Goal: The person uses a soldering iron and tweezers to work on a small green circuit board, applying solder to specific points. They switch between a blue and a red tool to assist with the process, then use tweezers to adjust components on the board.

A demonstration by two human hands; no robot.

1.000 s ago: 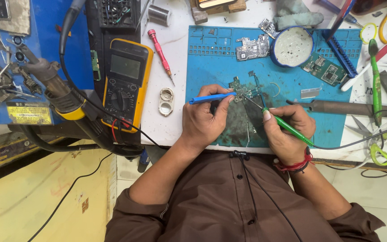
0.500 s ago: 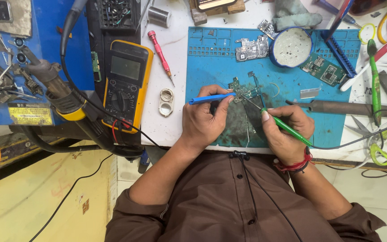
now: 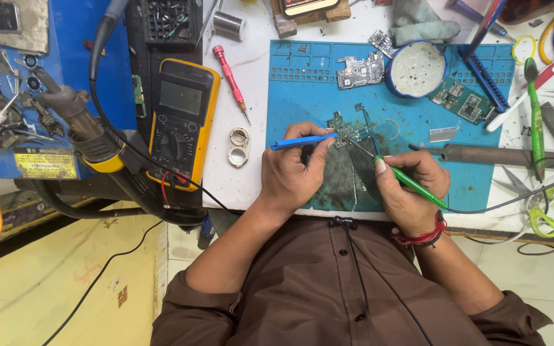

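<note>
Yellow multimeter (image 3: 179, 118) far left, red screwdriver (image 3: 231, 75) beside it, off blue mat (image 3: 302, 96). Mat centre: small circuit board (image 3: 343, 131) lies flat, likely light, thin, fragile; best steadied by edges. Left hand (image 3: 293, 173) closed around blue tool (image 3: 302, 141), tip at board. Right hand (image 3: 411, 189) pinches green probe (image 3: 411, 182) pen-style, needle touching board. 2 more boards far right.

The light is bright and even over my bench. Shadows are soft and small. Everything looks sharp, but the far corners bend a little.
</note>
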